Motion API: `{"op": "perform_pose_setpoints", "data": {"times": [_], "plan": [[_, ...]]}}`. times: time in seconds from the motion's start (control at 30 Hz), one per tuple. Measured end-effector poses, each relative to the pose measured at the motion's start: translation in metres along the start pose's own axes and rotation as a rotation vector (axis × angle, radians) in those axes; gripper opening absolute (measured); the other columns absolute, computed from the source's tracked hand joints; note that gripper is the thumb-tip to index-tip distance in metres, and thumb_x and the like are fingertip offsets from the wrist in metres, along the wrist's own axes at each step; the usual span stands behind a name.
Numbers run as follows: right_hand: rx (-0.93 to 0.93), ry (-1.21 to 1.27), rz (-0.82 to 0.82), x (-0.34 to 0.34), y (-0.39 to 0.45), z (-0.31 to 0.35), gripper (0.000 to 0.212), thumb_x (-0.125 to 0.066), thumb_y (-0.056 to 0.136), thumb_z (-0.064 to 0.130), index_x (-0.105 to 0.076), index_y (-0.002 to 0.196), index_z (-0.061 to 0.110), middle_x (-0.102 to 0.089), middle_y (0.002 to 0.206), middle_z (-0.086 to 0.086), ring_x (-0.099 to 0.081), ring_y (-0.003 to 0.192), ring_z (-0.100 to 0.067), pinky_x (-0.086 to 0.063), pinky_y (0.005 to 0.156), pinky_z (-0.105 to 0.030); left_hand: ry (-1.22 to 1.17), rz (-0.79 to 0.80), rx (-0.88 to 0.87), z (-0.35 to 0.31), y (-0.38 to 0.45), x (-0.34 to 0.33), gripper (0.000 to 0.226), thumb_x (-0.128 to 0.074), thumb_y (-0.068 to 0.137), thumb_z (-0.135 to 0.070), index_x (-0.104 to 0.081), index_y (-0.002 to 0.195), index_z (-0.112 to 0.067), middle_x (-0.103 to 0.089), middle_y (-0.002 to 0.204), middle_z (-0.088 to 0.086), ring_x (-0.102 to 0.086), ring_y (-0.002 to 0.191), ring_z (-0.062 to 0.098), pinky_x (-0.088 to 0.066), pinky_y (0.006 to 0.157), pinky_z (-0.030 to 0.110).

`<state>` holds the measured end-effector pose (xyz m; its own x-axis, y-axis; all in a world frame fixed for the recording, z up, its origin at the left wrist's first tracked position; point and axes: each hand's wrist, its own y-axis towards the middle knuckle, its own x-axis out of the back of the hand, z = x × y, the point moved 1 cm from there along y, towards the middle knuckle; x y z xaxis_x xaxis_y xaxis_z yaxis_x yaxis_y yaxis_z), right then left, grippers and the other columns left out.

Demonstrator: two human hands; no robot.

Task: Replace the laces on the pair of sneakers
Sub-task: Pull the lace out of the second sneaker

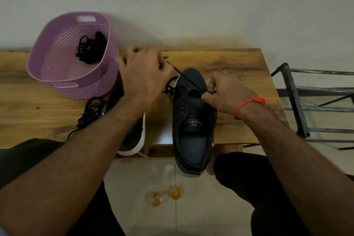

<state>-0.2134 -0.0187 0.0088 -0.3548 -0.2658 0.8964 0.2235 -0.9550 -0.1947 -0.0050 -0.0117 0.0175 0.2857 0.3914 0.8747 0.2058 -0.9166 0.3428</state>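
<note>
From the head view, our left hand [143, 69] and right hand [224, 94] each pinch the black lace [183, 76], taut over the sneaker [193, 113] on the table [239, 61]. It looks limp and light; we'd grip near the stiff tip.

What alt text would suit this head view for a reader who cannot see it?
Both hands thread a black lace through a dark sneaker on a wooden table: the left hand pulls it up and the right hand pinches it at the eyelets. A purple basket of black laces stands to the left, beside the other sneaker.
</note>
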Motion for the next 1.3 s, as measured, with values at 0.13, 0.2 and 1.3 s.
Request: {"op": "perform_pose_setpoints", "data": {"times": [0.13,0.2,1.3], "plan": [[0.003,-0.009,-0.003,0.0,0.0,0.002,0.021,-0.067,0.082,0.037,-0.048,0.08,0.029,-0.047,0.099,0.004,-0.046,0.102,-0.022,-0.041,0.08,-0.037,-0.028,-0.03,0.122,0.022,0.013,0.012,0.023,-0.055,0.091,-0.04,-0.061,0.105,-0.024,-0.064,0.117,-0.002,-0.043,0.121,0.029,-0.026,0.092,0.043],[0.0,-0.011,-0.003,0.0,-0.001,0.003,0.02,-0.067,0.082,0.036,-0.048,0.08,0.029,-0.047,0.102,0.004,-0.045,0.103,-0.022,-0.043,0.081,-0.038,-0.02,0.098,0.04,0.015,0.003,0.005,0.032,-0.055,0.092,-0.043,-0.059,0.121,-0.029,-0.057,0.132,-0.003,-0.037,0.129,0.029,-0.027,0.098,0.046],[0.162,-0.058,-0.005,-0.001,-0.002,0.005,0.027,-0.064,0.086,0.028,-0.038,0.091,0.022,-0.051,0.13,-0.008,-0.014,0.151,-0.029,-0.026,0.118,-0.049,-0.082,0.204,-0.168,-0.012,-0.017,-0.014,0.041,-0.062,0.09,-0.042,-0.056,0.13,-0.039,-0.044,0.149,-0.008,-0.029,0.135,0.026,-0.025,0.102,0.045]]}}
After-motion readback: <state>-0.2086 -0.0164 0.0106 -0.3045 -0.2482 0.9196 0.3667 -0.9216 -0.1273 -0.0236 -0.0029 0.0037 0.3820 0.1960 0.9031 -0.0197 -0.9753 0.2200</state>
